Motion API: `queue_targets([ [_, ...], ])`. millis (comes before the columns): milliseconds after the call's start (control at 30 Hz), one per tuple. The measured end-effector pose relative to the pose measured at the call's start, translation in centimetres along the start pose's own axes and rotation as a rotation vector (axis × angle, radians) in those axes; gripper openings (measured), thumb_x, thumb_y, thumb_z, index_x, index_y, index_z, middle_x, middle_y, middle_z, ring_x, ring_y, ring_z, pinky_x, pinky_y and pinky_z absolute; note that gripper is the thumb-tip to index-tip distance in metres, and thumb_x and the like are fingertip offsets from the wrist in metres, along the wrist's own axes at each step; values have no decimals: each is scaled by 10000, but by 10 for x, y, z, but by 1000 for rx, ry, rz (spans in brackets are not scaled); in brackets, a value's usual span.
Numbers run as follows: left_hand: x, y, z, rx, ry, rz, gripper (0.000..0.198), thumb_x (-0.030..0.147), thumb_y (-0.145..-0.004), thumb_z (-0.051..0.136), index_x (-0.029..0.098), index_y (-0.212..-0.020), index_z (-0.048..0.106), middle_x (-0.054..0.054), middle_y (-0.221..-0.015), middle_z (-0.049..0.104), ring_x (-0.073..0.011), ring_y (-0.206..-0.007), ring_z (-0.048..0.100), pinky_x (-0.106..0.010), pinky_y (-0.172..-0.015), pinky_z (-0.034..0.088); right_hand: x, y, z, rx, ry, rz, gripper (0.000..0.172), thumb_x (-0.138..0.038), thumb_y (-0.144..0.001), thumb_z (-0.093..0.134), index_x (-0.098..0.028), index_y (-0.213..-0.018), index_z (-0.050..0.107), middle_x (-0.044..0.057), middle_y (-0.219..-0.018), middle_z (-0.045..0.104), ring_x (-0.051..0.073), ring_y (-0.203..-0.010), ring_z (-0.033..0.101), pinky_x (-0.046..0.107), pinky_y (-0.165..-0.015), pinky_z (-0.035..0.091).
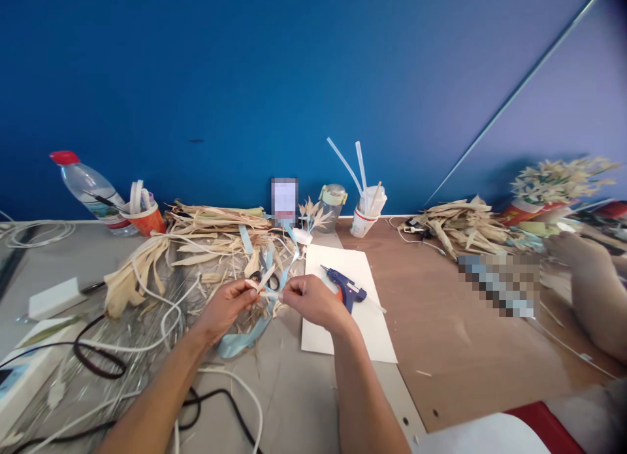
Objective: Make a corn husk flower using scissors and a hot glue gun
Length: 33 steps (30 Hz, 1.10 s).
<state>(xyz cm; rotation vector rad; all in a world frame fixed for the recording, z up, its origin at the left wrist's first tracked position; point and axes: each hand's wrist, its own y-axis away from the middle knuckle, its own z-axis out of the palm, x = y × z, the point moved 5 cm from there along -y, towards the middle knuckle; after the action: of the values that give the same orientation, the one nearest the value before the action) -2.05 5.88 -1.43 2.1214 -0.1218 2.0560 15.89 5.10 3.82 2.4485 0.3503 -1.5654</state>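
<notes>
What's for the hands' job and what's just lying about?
Likely for the job:
thin pale leaf-like strip, held by left hand and right hand
blue plastic glue gun
tan dried-husk pile

Probably unrelated:
clear plastic bottle with red cap
clear round jar with pale lid

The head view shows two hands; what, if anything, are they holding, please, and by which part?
A pale strip: the left hand pinches it near one end, the right hand near the other.

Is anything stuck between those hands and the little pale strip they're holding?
Nothing visible: the left hand and right hand pinch the pale strip directly. The blue ribbon lies nearby, not between.
</notes>
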Motion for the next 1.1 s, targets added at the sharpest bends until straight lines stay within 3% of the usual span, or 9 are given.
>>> queue_targets([
  [200, 5, 2, 3, -51, -21, -16, 211, 378, -714, 678, 169, -746, 684, -12, -637, 595, -127, -564, 471, -245, -550, 369, -2, 2, -1, -18, 16, 18, 199, -243, -723, 542, -177, -541, 497, -51, -503, 386, 84, -497, 337, 204, -448, 242],
  [400, 3, 5, 9, -205, -42, -91, 244, 407, -712, 671, 166, -751, 660, 0, -628, 580, -115, -536, 443, -229, -521, 329, 0, 2, -1, -11, -34, 15, 217, -299, -730, 579, -169, -562, 532, -51, -515, 402, 83, -507, 339, 208, -451, 235],
  [533, 5, 5, 9, -164, -42, -65, 230, 400, -716, 671, 173, -742, 651, 18, -589, 559, -109, -516, 427, -228, -517, 330, 2, 0, 1, -7, -117, 3, 189, -311, -740, 594, -167, -619, 574, -48, -534, 433, 87, -517, 358, 210, -462, 252],
  [667, 7, 3, 8, -99, -11, -13, 221, 391, -718, 673, 173, -709, 637, 20, -587, 543, -110, -527, 430, -235, -531, 346, -2, -2, -1, 99, -358, -21, 249, -381, -759, 606, -168, -886, 608, -20, -697, 522, 102, -602, 443, 219, -545, 349],
  [833, 4, -1, 3, 8, 67, 40, 224, 390, -720, 677, 169, -734, 643, 9, -633, 561, -116, -579, 469, -240, -563, 374, -7, -4, 15, 8, -515, 2, 363, -416, -738, 634, -173, -1005, 599, -8, -753, 553, 113, -641, 502, 244, -618, 402],
  [967, 1, -2, 3, 19, 67, 43, 229, 394, -721, 679, 169, -748, 652, 10, -640, 570, -113, -590, 477, -235, -561, 371, -7, -10, 24, 109, -413, -29, 178, -331, -736, 611, -166, -798, 636, -18, -656, 558, 115, -606, 490, 245, -600, 379],
  [1100, 0, -1, 5, 8, 57, 11, 252, 404, -705, 692, 161, -758, 652, 6, -650, 570, -115, -597, 480, -234, -549, 366, -8, -12, 24, 231, -335, -22, 174, -295, -736, 542, -173, -621, 585, -20, -580, 541, 121, -578, 479, 243, -575, 365],
])
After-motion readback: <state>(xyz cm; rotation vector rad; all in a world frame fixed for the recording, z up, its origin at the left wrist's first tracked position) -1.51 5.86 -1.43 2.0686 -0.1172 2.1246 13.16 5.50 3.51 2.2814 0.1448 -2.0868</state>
